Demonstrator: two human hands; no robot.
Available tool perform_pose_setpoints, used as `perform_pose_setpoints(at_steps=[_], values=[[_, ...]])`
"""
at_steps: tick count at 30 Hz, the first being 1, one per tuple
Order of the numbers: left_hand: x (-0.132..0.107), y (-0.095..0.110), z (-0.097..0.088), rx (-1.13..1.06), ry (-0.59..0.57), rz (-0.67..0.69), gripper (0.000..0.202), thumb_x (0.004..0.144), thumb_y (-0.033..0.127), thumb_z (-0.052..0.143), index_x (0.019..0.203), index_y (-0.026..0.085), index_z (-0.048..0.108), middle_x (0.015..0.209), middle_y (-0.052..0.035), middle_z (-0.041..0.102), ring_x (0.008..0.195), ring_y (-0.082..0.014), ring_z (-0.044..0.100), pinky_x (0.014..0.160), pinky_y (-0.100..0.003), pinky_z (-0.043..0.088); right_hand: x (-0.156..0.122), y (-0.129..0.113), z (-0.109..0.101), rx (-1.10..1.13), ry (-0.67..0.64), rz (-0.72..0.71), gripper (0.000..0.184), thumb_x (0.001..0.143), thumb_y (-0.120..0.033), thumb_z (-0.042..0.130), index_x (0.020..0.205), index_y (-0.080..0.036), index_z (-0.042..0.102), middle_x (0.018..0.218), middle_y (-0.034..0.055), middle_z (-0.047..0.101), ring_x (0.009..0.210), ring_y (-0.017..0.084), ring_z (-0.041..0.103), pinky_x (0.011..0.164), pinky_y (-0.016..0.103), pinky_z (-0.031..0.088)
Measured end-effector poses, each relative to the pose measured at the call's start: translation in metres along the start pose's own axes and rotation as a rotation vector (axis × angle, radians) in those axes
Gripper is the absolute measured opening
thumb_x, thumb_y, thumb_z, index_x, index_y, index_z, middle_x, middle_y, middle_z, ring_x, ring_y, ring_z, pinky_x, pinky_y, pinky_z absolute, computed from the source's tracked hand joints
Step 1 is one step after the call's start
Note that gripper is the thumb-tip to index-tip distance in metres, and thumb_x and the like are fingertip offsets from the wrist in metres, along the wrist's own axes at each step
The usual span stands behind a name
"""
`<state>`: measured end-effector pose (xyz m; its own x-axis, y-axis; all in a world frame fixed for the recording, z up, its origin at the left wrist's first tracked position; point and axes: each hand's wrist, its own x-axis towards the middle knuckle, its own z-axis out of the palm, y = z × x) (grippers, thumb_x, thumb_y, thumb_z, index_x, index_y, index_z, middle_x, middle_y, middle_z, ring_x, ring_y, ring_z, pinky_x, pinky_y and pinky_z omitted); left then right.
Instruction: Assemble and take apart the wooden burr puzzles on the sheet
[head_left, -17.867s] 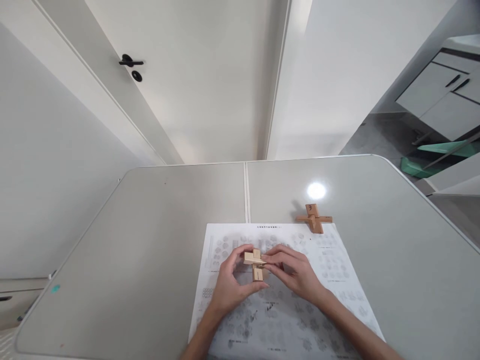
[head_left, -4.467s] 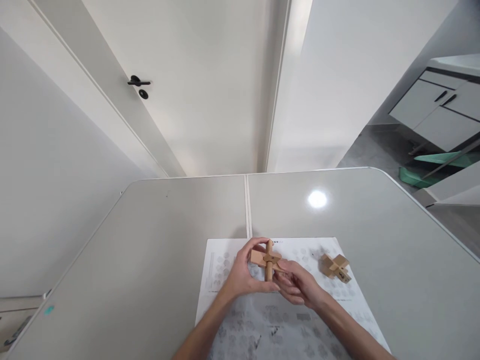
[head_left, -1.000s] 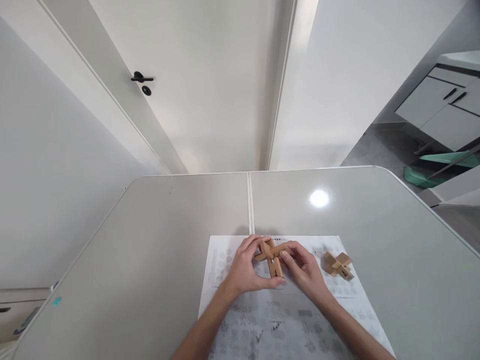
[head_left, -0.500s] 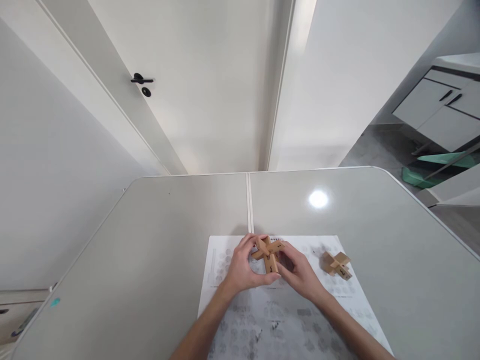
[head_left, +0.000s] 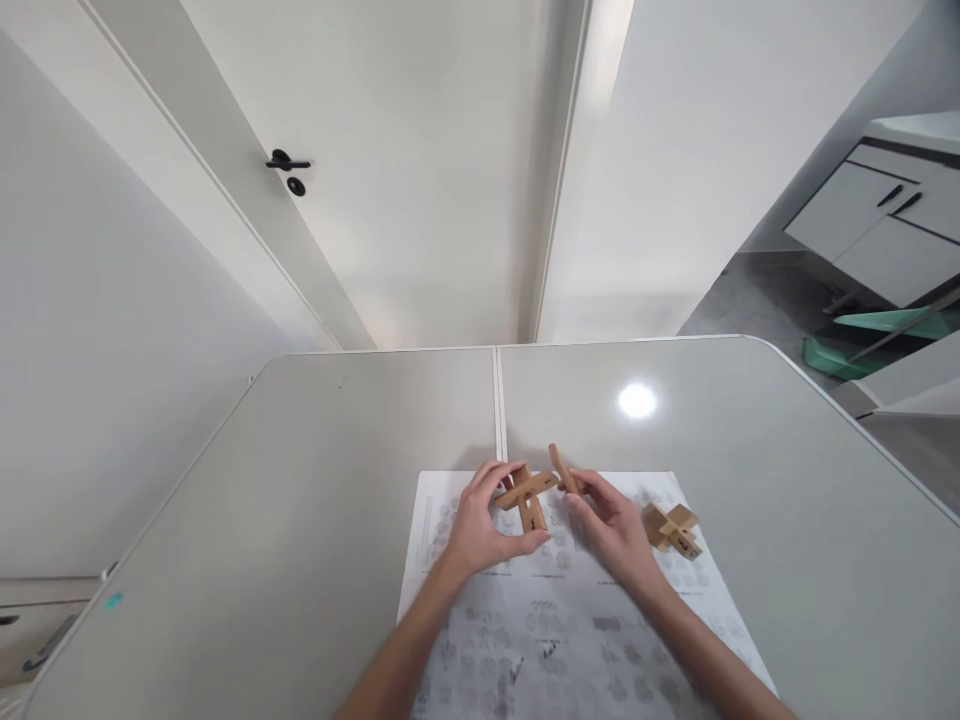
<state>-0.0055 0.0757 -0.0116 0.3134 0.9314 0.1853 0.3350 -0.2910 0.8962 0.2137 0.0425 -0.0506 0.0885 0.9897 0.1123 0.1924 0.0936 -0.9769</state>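
Crossed wooden puzzle pieces point(head_left: 528, 490) with dark marks are held between the thumb and fingers of my left hand point(head_left: 480, 520), above the printed sheet. To the right, my right hand point(head_left: 611, 520) pinches a separate wooden puzzle piece point(head_left: 564, 468), which tilts up and to the left. A small gap parts the two hands. Further right, an assembled wooden cross puzzle point(head_left: 673, 530), also with dark marks, rests on the sheet close to my right hand. My palms hide the inner faces of the held pieces.
A white printed sheet point(head_left: 540, 640) with rows of grey figures lies on the grey table point(head_left: 300, 500). A seam runs down the table's middle. Behind stand a white door point(head_left: 420, 200) with a black handle point(head_left: 288, 162) and, at right, a white cabinet point(head_left: 847, 205).
One wooden piece has come out of the cross and moved right and up with my right hand. My left hand keeps the other crossed pieces. The puzzle on the sheet stays put.
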Motion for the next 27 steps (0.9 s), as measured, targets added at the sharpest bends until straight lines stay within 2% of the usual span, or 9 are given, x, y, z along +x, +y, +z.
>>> perform_pose_setpoints(at_steps=[5,8,11,14,16,20,23,27], values=[[0.004,-0.009,-0.01,-0.017,0.139,-0.045,0.067,0.073,0.04,0.083,0.135,0.024,0.064,0.125,-0.0098,0.068,0.106,-0.0268,0.066,0.098,-0.045,0.054,0.002,0.001,-0.001,-0.175,0.026,-0.024,0.035,0.099,-0.052,0.067,0.117,-0.023,0.072,0.102,0.0083,0.075,0.089,0.028,0.067,0.082,0.041,0.056],[0.005,-0.014,-0.014,-0.076,0.205,-0.111,0.062,0.082,0.04,0.076,0.141,0.024,0.062,0.137,-0.011,0.066,0.119,-0.0287,0.065,0.105,-0.046,0.051,0.002,-0.001,0.002,-0.283,-0.031,-0.124,0.032,0.1,-0.05,0.066,0.118,-0.024,0.073,0.107,0.0109,0.075,0.094,0.031,0.068,0.081,0.043,0.057],[0.004,-0.017,-0.014,-0.178,0.214,-0.176,0.065,0.088,0.048,0.073,0.147,0.025,0.058,0.15,-0.0119,0.061,0.132,-0.031,0.06,0.112,-0.047,0.048,0.001,0.0,0.004,-0.344,-0.075,-0.236,0.03,0.102,-0.047,0.065,0.122,-0.027,0.074,0.113,0.0129,0.074,0.102,0.033,0.068,0.087,0.048,0.057],[0.004,-0.018,-0.013,-0.28,0.204,-0.196,0.072,0.088,0.061,0.072,0.147,0.023,0.057,0.154,-0.0141,0.058,0.139,-0.0334,0.057,0.118,-0.049,0.044,0.0,0.001,0.006,-0.374,-0.124,-0.325,0.027,0.102,-0.041,0.067,0.125,-0.029,0.073,0.113,0.0122,0.074,0.103,0.034,0.068,0.088,0.05,0.058],[0.003,-0.017,-0.012,-0.358,0.173,-0.171,0.075,0.088,0.068,0.069,0.146,0.022,0.057,0.15,-0.0162,0.061,0.132,-0.0337,0.062,0.115,-0.05,0.046,0.0,0.001,0.007,-0.387,-0.163,-0.366,0.026,0.103,-0.037,0.067,0.128,-0.03,0.072,0.112,0.0113,0.074,0.103,0.033,0.067,0.088,0.051,0.058],[0.002,-0.016,-0.008,-0.554,0.028,-0.11,0.076,0.095,0.078,0.049,0.144,0.021,0.056,0.134,-0.017,0.07,0.107,-0.0302,0.072,0.1,-0.05,0.054,0.0,-0.001,0.007,-0.405,-0.21,-0.393,0.028,0.104,-0.031,0.065,0.132,-0.03,0.07,0.112,0.0111,0.072,0.103,0.033,0.066,0.087,0.05,0.058],[0.003,-0.017,-0.005,-0.669,-0.055,-0.113,0.078,0.094,0.083,0.044,0.142,0.022,0.056,0.127,-0.0163,0.073,0.107,-0.0313,0.072,0.095,-0.05,0.056,0.0,-0.001,0.008,-0.412,-0.228,-0.403,0.029,0.104,-0.031,0.066,0.132,-0.03,0.069,0.11,0.0111,0.071,0.103,0.033,0.065,0.086,0.05,0.058],[0.004,-0.015,-0.004,-0.712,-0.137,-0.18,0.085,0.093,0.087,0.035,0.14,0.021,0.06,0.132,-0.0178,0.07,0.111,-0.0329,0.071,0.097,-0.051,0.056,-0.001,-0.001,0.008,-0.436,-0.234,-0.409,0.028,0.103,-0.032,0.066,0.131,-0.03,0.069,0.113,0.0117,0.069,0.104,0.033,0.064,0.087,0.05,0.058]])
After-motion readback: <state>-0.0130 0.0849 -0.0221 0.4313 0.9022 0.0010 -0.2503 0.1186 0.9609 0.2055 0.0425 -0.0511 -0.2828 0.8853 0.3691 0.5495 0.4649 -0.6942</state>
